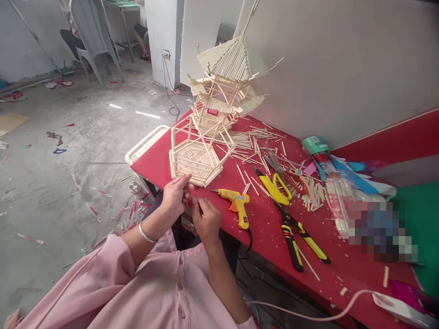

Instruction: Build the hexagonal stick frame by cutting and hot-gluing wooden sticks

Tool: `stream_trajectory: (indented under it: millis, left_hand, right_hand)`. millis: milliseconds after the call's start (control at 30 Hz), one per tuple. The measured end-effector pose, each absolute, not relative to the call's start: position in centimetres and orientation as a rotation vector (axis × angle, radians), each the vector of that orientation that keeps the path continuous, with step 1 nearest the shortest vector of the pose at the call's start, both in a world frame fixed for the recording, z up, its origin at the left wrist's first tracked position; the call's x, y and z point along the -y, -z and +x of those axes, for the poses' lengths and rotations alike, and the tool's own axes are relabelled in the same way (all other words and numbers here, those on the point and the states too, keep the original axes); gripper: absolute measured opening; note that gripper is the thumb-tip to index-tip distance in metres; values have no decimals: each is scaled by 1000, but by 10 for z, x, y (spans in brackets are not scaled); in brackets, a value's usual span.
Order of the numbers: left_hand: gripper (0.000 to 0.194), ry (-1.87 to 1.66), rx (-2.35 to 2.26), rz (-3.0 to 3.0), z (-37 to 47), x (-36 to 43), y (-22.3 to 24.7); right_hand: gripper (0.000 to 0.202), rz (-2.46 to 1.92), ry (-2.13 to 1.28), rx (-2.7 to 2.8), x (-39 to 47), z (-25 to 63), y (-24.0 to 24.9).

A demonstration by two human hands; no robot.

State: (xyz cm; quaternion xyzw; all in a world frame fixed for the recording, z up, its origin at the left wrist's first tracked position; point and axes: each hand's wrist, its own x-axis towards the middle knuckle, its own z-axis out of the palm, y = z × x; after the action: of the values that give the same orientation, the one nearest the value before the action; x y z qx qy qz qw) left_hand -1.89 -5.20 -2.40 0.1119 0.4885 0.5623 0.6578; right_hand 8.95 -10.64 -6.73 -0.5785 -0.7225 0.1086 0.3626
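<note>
Close together at the table's front edge, both my hands have their fingers drawn in. My left hand [175,195] pinches with thumb and forefinger, just in front of a hexagonal base of wooden sticks [195,160] with an open stick frame rising from it. Beside it my right hand [206,220] is curled, thumb against the fingers. A bit of red shows between the hands; whether it is something held or the tabletop I cannot make out. To the right lies a yellow glue gun [236,201], its nozzle pointing left toward the base.
A tiered stick pagoda [229,68] stands behind. Loose sticks [240,139], yellow-handled cutters [276,187], black-and-yellow shears [291,228] and a bag of sticks [336,196] lie on the red table [360,278]. A pink cable [308,315] crosses the front edge. Wrappers litter the floor.
</note>
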Motion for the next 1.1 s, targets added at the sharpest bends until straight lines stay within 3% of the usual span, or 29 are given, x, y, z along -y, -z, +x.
stream_trajectory:
  millis: [500, 700, 867, 1100]
  left_hand:
    - [37, -1314, -1095, 286, -20, 56, 23]
    - [22, -1427, -1099, 725, -30, 82, 22]
    - [26, -1160, -970, 1124, -26, 89, 21]
    - [24, -1087, -963, 1364, -16, 90, 28]
  right_hand:
    - [30, -1426, -258, 1834, 106, 90, 69]
    - [25, -1373, -475, 1646, 122, 97, 44]
    - [22, -1470, -203, 1557, 134, 131, 10]
    - [30, -1895, -47, 1577, 118, 215, 0]
